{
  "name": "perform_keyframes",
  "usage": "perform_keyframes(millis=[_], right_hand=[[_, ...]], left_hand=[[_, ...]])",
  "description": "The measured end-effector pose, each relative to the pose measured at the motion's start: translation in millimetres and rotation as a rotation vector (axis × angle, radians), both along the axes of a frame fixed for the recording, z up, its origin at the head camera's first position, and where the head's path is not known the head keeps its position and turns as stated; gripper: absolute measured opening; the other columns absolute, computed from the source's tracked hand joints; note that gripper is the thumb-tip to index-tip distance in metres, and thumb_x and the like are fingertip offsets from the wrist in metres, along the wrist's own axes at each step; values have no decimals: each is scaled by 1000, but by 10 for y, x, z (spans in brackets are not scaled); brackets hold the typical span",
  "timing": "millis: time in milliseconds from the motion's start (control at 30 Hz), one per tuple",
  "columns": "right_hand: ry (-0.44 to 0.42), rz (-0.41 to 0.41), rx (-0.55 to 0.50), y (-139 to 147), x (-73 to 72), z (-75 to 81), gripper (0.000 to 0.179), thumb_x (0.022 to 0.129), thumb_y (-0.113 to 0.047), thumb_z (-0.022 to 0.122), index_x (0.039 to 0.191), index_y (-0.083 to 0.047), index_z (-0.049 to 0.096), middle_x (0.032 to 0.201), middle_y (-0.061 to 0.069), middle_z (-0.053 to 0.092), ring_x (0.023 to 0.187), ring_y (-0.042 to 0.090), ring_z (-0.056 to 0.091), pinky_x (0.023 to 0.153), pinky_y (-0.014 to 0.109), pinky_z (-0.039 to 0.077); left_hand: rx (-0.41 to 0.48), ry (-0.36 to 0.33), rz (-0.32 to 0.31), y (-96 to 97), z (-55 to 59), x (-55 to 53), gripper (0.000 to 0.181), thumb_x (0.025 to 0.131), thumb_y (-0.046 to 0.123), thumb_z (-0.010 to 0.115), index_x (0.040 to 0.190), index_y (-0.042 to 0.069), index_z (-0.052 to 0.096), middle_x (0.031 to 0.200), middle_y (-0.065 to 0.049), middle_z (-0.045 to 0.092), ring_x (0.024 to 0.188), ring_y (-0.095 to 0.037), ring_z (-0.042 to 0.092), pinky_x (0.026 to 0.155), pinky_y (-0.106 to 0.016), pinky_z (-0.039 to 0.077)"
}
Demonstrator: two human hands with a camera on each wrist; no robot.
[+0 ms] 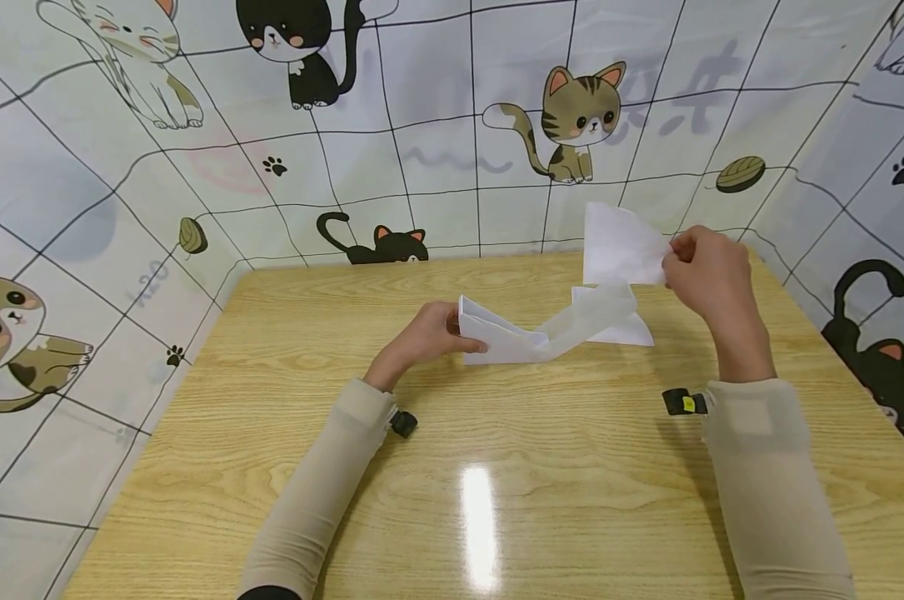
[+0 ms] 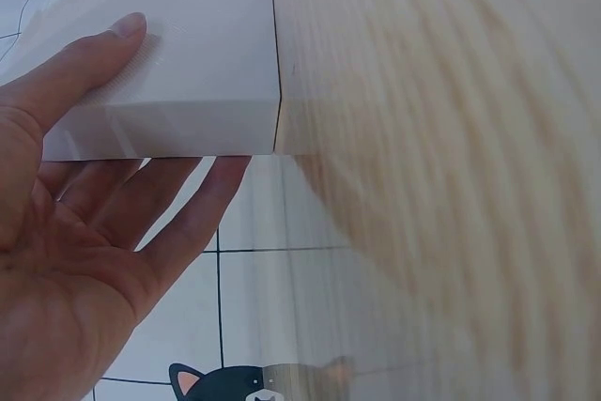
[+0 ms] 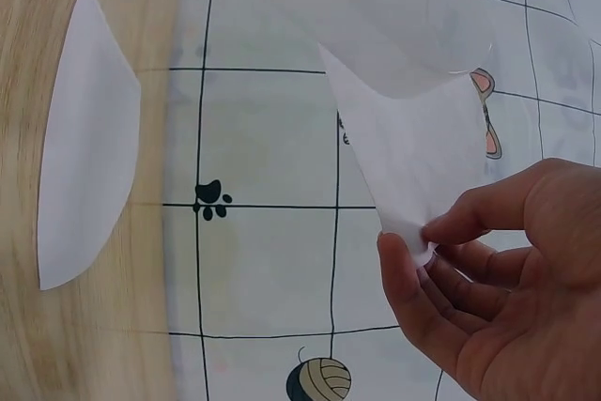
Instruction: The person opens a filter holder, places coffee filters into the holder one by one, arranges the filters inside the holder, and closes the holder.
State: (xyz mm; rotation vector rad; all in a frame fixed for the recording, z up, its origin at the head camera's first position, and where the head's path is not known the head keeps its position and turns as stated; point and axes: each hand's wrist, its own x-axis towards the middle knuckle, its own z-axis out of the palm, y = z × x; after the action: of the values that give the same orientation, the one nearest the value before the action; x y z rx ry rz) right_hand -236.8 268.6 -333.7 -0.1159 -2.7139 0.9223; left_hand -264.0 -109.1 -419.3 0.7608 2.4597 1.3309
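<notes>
My left hand grips a folded white paper piece by its left end, just above the table. In the left wrist view the thumb lies on top of this white piece and the fingers are underneath. From its right end a translucent film strip runs up to the right. My right hand pinches the edge of a white sheet, raised at the strip's far end. In the right wrist view, clear film joins this sheet, pinched between thumb and fingers.
Another white paper piece lies on the wooden table below the raised sheet. A cat-printed cloth stands behind the table and along both sides. Each wrist wears a black strap, the right strap bearing a yellow mark.
</notes>
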Motion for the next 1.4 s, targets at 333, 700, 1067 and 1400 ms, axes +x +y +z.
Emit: perform_keyframes(millis=[333, 700, 1067, 1400], right_hand=[[31, 6, -1, -74, 37, 42, 32, 101, -14, 48, 119, 8, 62, 107, 31, 68, 77, 33, 64, 58, 29, 44], [65, 27, 4, -136, 35, 54, 31, 103, -15, 49, 119, 7, 64, 104, 30, 71, 67, 15, 59, 56, 26, 43], [109, 28, 6, -172, 67, 81, 31, 104, -16, 49, 118, 7, 64, 104, 29, 71, 68, 17, 60, 54, 21, 41], [130, 39, 3, -215, 108, 105, 31, 105, -15, 49, 118, 7, 64, 105, 30, 71, 82, 37, 66, 56, 19, 39]], left_hand=[[6, 5, 0, -6, -11, -5, 38, 85, 18, 87, 119, 10, 73, 118, -8, 77, 101, -19, 76, 86, -34, 61], [0, -2, -1, 3, 7, 6, 38, 85, 18, 87, 119, 10, 73, 117, -8, 78, 99, -18, 76, 84, -33, 61], [-15, 2, 4, 12, 15, 3, 38, 85, 18, 87, 119, 9, 73, 116, -8, 78, 98, -18, 76, 83, -32, 61], [-16, 10, 2, 11, 16, 8, 39, 85, 18, 87, 120, 9, 73, 117, -9, 77, 99, -19, 76, 83, -32, 61]])
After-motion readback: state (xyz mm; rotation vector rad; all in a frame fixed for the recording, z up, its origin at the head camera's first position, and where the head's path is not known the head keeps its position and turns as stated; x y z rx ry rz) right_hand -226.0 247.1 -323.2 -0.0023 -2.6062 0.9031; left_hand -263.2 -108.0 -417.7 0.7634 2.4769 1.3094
